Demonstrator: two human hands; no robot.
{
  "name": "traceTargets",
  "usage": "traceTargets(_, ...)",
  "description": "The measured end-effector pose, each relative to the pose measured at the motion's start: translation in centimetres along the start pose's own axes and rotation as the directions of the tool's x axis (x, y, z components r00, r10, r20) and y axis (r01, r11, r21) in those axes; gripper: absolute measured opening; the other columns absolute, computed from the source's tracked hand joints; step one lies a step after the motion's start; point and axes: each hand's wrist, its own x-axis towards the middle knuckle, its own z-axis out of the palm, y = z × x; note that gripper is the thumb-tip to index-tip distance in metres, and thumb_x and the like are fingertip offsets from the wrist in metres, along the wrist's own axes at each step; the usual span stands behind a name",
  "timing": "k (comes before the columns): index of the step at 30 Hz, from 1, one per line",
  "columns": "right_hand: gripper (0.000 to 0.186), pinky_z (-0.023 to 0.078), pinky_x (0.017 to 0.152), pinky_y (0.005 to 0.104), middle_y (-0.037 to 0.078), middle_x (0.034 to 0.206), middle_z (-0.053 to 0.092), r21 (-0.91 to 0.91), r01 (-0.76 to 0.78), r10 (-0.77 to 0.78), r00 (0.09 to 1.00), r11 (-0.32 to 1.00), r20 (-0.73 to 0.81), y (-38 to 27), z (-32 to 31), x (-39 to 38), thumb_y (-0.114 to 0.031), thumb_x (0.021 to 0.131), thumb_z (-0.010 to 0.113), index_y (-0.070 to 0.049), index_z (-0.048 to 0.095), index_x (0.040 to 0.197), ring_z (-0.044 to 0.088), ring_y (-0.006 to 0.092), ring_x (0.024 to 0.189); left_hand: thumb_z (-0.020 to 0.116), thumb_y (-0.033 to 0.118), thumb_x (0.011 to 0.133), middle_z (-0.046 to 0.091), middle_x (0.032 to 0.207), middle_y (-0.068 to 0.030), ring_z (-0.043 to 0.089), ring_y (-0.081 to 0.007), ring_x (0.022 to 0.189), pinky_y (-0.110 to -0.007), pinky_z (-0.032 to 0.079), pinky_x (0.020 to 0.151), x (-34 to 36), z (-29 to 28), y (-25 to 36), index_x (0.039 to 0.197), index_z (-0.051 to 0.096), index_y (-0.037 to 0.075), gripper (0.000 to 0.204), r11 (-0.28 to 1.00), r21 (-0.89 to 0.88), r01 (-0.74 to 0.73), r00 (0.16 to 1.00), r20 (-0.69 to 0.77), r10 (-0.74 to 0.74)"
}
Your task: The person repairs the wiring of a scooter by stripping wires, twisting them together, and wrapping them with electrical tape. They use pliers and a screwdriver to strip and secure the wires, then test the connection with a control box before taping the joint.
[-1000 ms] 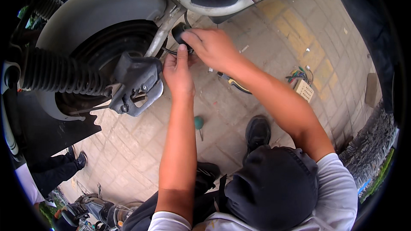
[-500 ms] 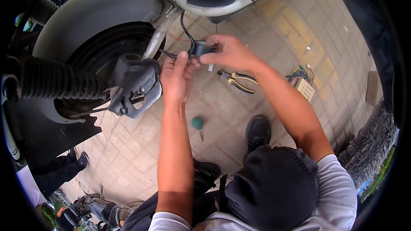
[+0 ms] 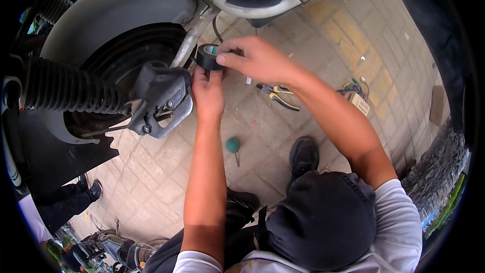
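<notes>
Right of the curved grey wheel fender (image 3: 118, 5), a black, ring-shaped tape roll (image 3: 207, 63), probably light, firm and tacky, best gripped across its rim, is pinched in the right hand (image 3: 258, 60), while the left hand's (image 3: 208, 93) finger closure cannot be told.

No text, number or sign can be read here. Inside the core of the roll of black tape (image 3: 206, 61) sits a pale and teal label (image 3: 213, 49) — any print on it is too small to make out.
</notes>
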Motion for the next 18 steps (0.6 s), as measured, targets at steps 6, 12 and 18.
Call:
traceTargets(6, 0.028, 0.047, 0.061, 0.0359, 0.012, 0.069, 0.063, -0.406, 0.022, -0.166, 0.932, 0.913, -0.322, -0.3, 1.8, 1.8, -0.025, 0.085, 0.069, 0.002, 0.062, 0.091, 0.062, 0.0215, 0.067, 0.053, 0.023, 0.098, 0.065, 0.103, -0.0068, 0.062, -0.0166, 0.09, -0.032, 0.051, 0.081, -0.4, 0.9, 0.9, 0.111, 0.057, 0.004, 0.023, 0.969, -0.239, 0.061, 0.998, 0.029, -0.056)
traceTargets(12, 0.038, 0.051, 0.079, 0.0322, 0.011, 0.107, 0.058, 0.061, 0.137, -0.121, 0.968, 0.989, -0.218, 5.4, 0.3, -1.2, -0.018, 0.086, 0.071, 0.003, 0.056, 0.114, 0.06, 0.0193, 0.095, 0.06, 0.018, 0.092, 0.06, 0.08, -0.0068, 0.057, -0.0152, 0.069, -0.029, 0.048, 0.064, 0.7, 1.7, 1.5, 0.093, 0.057, 0.003, 0.015, 0.905, -0.368, 0.211, 0.966, -0.059, -0.25)
traceTargets(18, 0.043, 0.05, 0.081, 0.0313, 0.009, 0.107, 0.059, 0.291, -0.042, 0.034, 0.999, 0.956, 0.032, 6.0, -2.1, -1.2, -0.018, 0.079, 0.077, 0.003, 0.057, 0.112, 0.058, 0.0166, 0.096, 0.061, 0.014, 0.091, 0.058, 0.075, -0.0057, 0.055, -0.0151, 0.066, -0.028, 0.046, 0.062, 0.5, 1.7, 1.3, 0.092, 0.056, 0.003, 0.013, 0.84, -0.467, 0.276, 0.96, 0.092, -0.264)
